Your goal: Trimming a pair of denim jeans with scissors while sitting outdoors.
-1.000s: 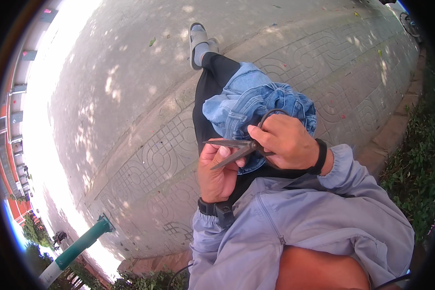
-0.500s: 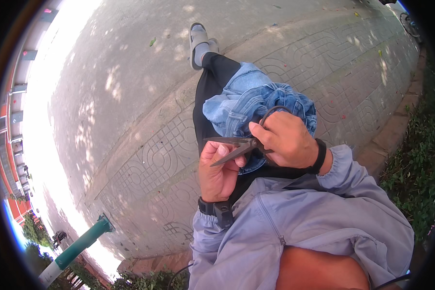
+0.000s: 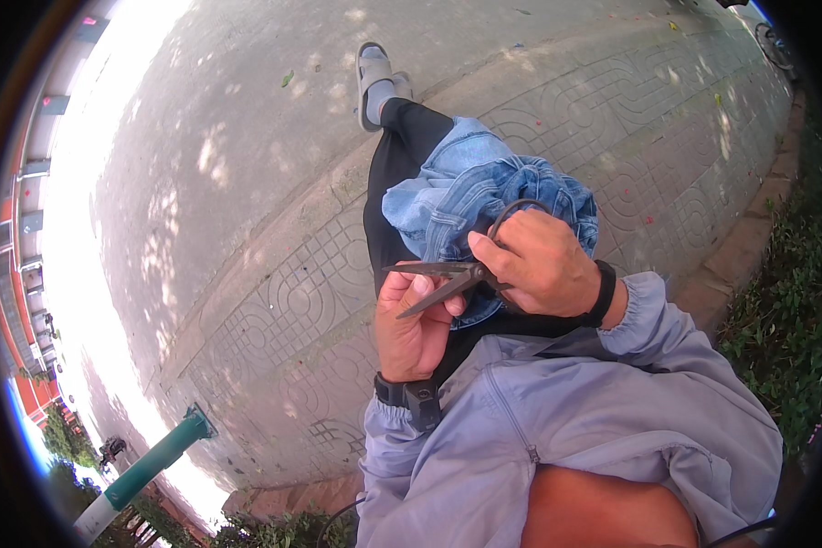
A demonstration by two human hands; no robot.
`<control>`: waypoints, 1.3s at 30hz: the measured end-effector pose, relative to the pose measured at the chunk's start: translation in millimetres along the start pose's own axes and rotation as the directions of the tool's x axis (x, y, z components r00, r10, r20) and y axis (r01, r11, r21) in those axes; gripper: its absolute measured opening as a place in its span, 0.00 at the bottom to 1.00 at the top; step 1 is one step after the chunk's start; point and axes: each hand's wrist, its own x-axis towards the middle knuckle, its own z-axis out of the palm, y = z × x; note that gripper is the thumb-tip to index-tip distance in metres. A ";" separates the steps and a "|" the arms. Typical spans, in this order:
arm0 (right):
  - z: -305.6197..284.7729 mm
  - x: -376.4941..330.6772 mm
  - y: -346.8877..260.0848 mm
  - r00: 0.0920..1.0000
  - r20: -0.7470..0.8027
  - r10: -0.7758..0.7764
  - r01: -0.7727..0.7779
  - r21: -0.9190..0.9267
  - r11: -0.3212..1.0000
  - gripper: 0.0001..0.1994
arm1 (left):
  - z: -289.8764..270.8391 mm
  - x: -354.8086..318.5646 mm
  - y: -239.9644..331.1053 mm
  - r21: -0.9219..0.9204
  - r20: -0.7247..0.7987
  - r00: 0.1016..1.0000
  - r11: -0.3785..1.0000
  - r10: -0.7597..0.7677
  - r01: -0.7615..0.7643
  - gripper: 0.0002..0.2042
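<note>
Two hands are busy in our lap here. Our right hand [image 3: 543, 265] is curled tight through the loops of the dark scissors [image 3: 452, 274], whose blades stand slightly apart and point left. Our left hand [image 3: 416, 320] sits just under the blades, fingers [image 3: 422, 285] bent up against them. Bunched blue denim [image 3: 470, 196] lies on our leg right behind, above the patterned paving [image 3: 292, 301].

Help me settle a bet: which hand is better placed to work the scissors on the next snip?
Right hand: its fingers already sit through the scissors' handle loops. The left hand only rests beneath the open blades.
</note>
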 end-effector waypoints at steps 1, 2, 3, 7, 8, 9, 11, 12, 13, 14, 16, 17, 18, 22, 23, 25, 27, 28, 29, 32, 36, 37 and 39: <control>0.0 -0.2 -0.1 1.000 0.000 0.000 0.000 0.000 1.000 0.31 | 0.4 0.1 0.3 -0.004 0.003 1.000 1.000 -0.003 0.003 0.07; 0.0 -0.3 -0.2 1.000 0.002 -0.001 0.001 -0.004 1.000 0.31 | 0.6 0.2 0.5 -0.009 0.006 1.000 1.000 -0.005 0.005 0.07; -0.1 -0.5 -0.4 1.000 0.003 -0.003 0.003 -0.008 1.000 0.31 | 0.6 0.2 0.3 -0.009 0.006 1.000 1.000 -0.005 0.006 0.07; -0.1 -0.4 -0.9 1.000 0.003 -0.003 0.003 -0.019 1.000 0.30 | 0.3 -0.3 0.0 -0.008 -0.002 1.000 1.000 -0.003 0.003 0.07; -0.1 -0.2 -0.9 1.000 0.004 -0.004 0.005 -0.019 1.000 0.30 | 0.3 -0.5 0.1 -0.007 -0.007 1.000 1.000 -0.005 0.005 0.06; 0.0 0.0 -0.9 1.000 0.005 -0.006 0.006 -0.018 1.000 0.30 | 0.3 -0.7 0.2 -0.007 -0.008 1.000 1.000 -0.005 0.005 0.06; 0.2 -0.7 -0.2 1.000 0.004 -0.008 0.008 -0.024 1.000 0.29 | 0.5 -0.2 0.1 -0.010 -0.003 1.000 1.000 -0.004 0.004 0.06; 0.3 -1.1 0.1 1.000 0.003 -0.011 0.011 -0.028 1.000 0.29 | 0.8 -0.1 -0.2 -0.010 -0.002 1.000 1.000 -0.005 0.005 0.06; 0.2 -0.9 -0.1 1.000 0.003 -0.011 0.011 -0.028 1.000 0.29 | 1.0 -0.3 -0.3 -0.012 0.001 1.000 1.000 -0.002 0.002 0.06; -0.2 -0.8 -0.3 1.000 0.000 -0.016 0.016 -0.034 0.999 0.29 | 1.1 -0.4 -0.5 -0.015 0.004 1.000 1.000 0.001 -0.001 0.06; -0.3 -0.7 -0.4 1.000 -0.003 -0.022 0.021 -0.040 0.999 0.29 | 0.6 -0.7 -1.0 -0.025 0.000 1.000 1.000 0.000 0.000 0.06; -0.4 -0.7 -0.3 1.000 -0.004 -0.026 0.026 -0.043 0.999 0.29 | 0.4 -0.8 -1.2 -0.034 -0.003 1.000 0.999 -0.001 0.001 0.07; -0.4 -0.8 -0.2 1.000 -0.004 -0.030 0.030 -0.046 0.999 0.29 | 0.5 -1.0 -1.2 -0.034 -0.003 1.000 0.999 -0.001 0.001 0.07; -1.3 -0.6 -0.8 1.000 0.000 -0.025 0.025 -0.047 0.999 0.29 | 0.2 -0.9 -1.9 -0.041 -0.007 1.000 0.999 -0.004 0.004 0.07; -1.5 -0.3 -0.9 1.000 -0.004 -0.024 0.024 -0.042 0.999 0.28 | 0.0 -0.8 -2.0 -0.047 -0.006 1.000 0.999 -0.003 0.003 0.07; -1.6 -0.3 -1.1 1.000 -0.007 -0.022 0.022 -0.037 0.999 0.28 | 0.0 -0.6 -2.1 -0.053 -0.001 1.000 0.999 -0.006 0.006 0.07; -1.9 -0.7 -1.5 1.000 0.000 -0.016 0.016 -0.046 0.999 0.28 | 0.3 -0.6 -2.0 -0.058 0.005 1.000 0.998 -0.009 0.009 0.07; -1.8 -0.8 -1.5 1.000 0.001 -0.016 0.016 -0.046 0.999 0.28 | 0.8 -0.7 -1.9 -0.057 -0.001 1.000 0.998 -0.010 0.010 0.07; -1.8 -0.9 -1.5 1.000 -0.005 -0.018 0.017 -0.048 0.999 0.28 | 1.0 -0.8 -1.9 -0.055 -0.006 1.000 0.998 -0.011 0.010 0.07; -2.3 -0.9 -1.6 1.000 -0.006 -0.018 0.018 -0.052 0.999 0.28 | 0.1 -1.3 -2.3 -0.047 -0.009 1.000 0.999 -0.011 0.010 0.08; -3.2 -0.8 -1.6 1.000 0.006 -0.017 0.017 -0.059 0.998 0.28 | -0.4 -1.0 -2.3 -0.044 -0.009 1.000 0.999 -0.011 0.011 0.08; -3.2 -0.9 -1.4 1.000 0.006 -0.017 0.017 -0.059 0.998 0.28 | 0.2 -1.1 -2.4 -0.046 -0.008 1.000 0.999 -0.012 0.012 0.08; -2.7 -1.3 -0.6 1.000 0.012 -0.027 0.028 -0.057 0.998 0.28 | -0.5 -0.5 -2.6 -0.048 -0.007 1.000 0.999 -0.013 0.013 0.08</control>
